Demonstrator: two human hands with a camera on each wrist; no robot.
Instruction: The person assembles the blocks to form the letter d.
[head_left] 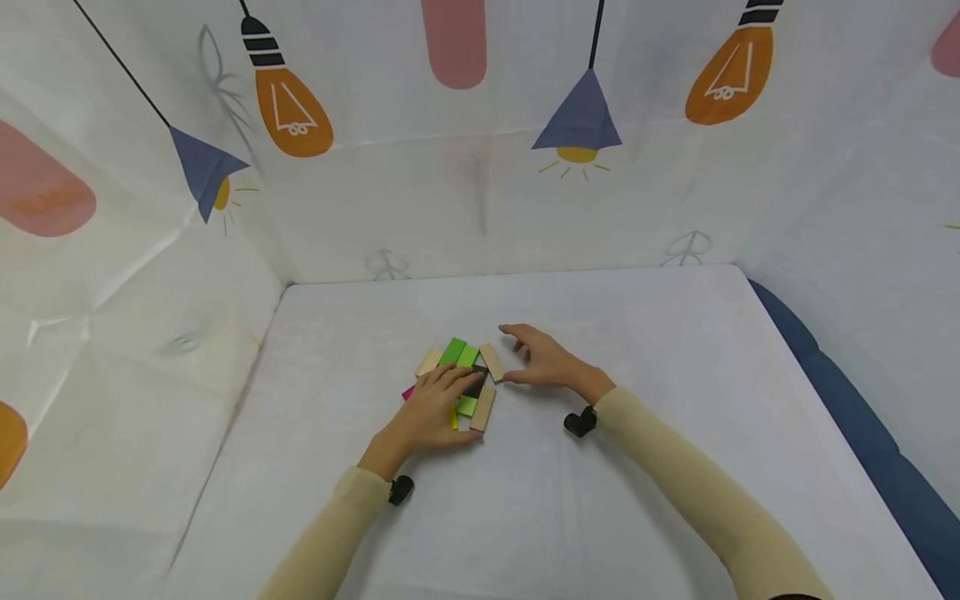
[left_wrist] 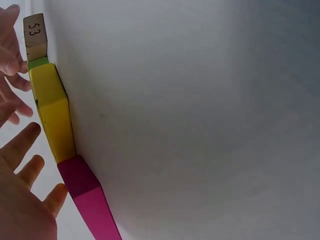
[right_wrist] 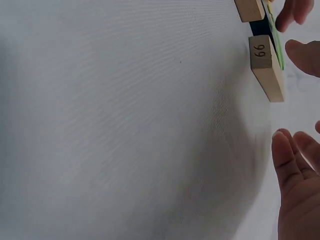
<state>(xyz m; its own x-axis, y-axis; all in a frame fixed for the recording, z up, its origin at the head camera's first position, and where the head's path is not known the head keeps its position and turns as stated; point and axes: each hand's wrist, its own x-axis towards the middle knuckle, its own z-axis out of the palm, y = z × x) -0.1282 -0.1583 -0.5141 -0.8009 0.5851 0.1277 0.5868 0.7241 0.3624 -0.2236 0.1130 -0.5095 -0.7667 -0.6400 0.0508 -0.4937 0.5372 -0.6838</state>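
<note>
A low cluster of coloured and plain wooden blocks lies on the white table. My left hand [head_left: 431,412] is spread over its near left part, fingers extended across the green blocks [head_left: 459,353] and a dark block [head_left: 476,383]. Its thumb reaches beside a plain wooden block [head_left: 484,407]. To the right, my right hand [head_left: 547,358] has its thumb and fingers apart, with its thumb close to the end of another plain block [head_left: 492,363]. A yellow block [left_wrist: 52,105] and a magenta block [left_wrist: 87,192] stand along the edge in the left wrist view. The left palm hides part of the cluster.
The white tabletop [head_left: 637,317] extends around the cluster. White sheeting printed with lamps and bulbs [head_left: 480,192] hangs behind and at both sides. Dark blue material [head_left: 832,392] shows beyond the right edge. A black wrist device [head_left: 581,422] sits by the right cuff.
</note>
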